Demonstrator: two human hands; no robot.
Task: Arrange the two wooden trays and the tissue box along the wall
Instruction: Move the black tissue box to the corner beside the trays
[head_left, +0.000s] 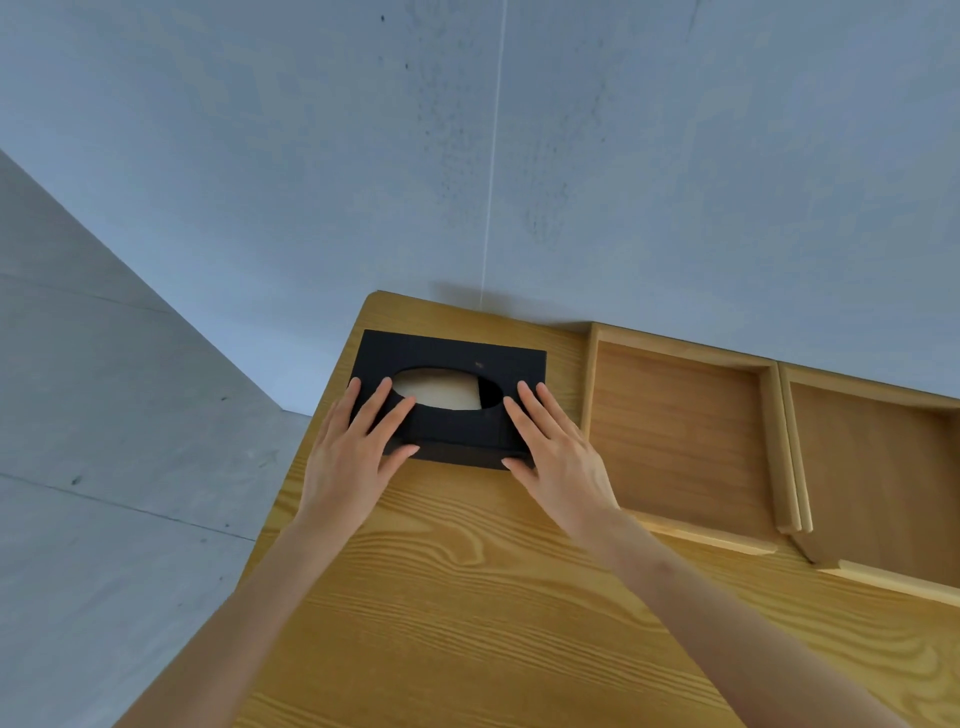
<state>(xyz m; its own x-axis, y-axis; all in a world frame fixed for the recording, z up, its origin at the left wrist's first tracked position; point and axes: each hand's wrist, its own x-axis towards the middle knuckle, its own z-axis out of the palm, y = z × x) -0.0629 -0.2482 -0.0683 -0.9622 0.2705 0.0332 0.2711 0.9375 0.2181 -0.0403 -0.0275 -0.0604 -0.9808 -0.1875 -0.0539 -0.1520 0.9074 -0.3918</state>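
A black tissue box with an oval opening showing white tissue sits near the table's far left corner, a little off the wall. My left hand lies flat on its left end, fingers on top and thumb against the front face. My right hand rests the same way on its right end. Two shallow wooden trays stand side by side against the wall to the right: the nearer tray and a second tray that runs out of view.
The pale wooden table has its left edge close to the box, with grey floor below. A grey-blue wall rises directly behind the table.
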